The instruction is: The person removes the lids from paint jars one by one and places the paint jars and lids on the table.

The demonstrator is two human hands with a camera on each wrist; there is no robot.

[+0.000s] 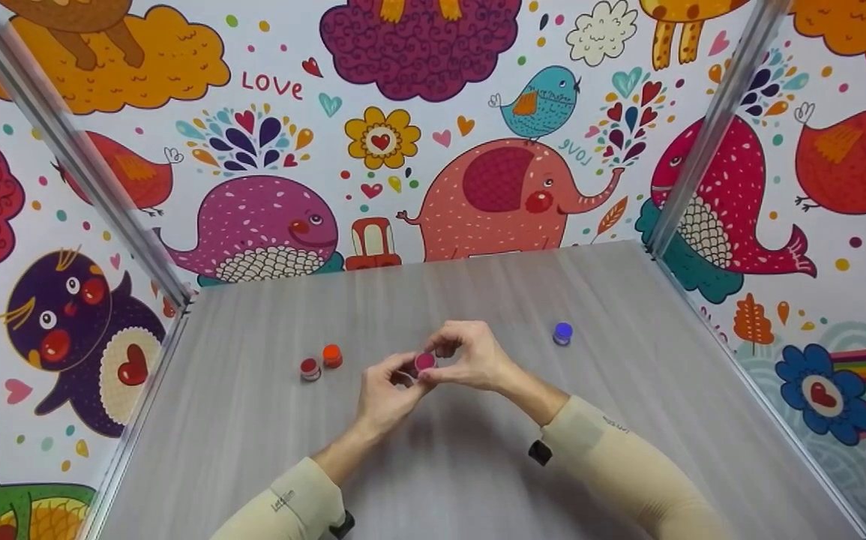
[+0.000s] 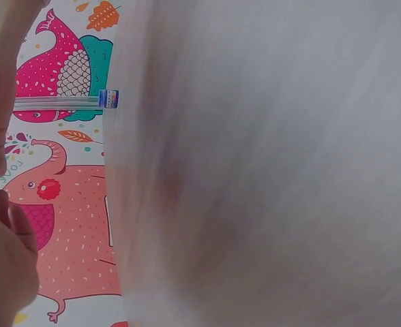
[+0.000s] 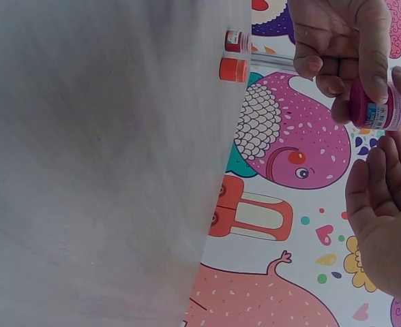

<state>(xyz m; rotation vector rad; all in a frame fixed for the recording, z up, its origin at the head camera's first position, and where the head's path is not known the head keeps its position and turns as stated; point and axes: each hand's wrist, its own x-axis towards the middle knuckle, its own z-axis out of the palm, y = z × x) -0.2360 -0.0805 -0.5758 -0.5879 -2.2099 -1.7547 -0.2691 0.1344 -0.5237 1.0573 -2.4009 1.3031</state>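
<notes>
A small magenta paint jar [image 1: 425, 362] is held above the table between both hands. My left hand [image 1: 386, 397] grips its labelled lower part, thumb laid across the label in the right wrist view. Around the clear ridged lid [image 3: 396, 107], my right hand [image 1: 477, 358] has its thumb and fingertips. Only a sliver of the jar shows at the edge of the left wrist view. Left of the hands, a red paint jar [image 1: 310, 369] and an orange paint jar [image 1: 332, 356] stand close together. Off to the right stands a blue paint jar [image 1: 562, 334].
The grey wood-grain table [image 1: 253, 450] is bordered by walls [image 1: 395, 60] printed with cartoon animals. Metal profiles [image 1: 140, 210] run up the corners. Beige sleeves [image 1: 620, 457] cover both forearms, with a small black device [image 1: 540, 452] below the right one.
</notes>
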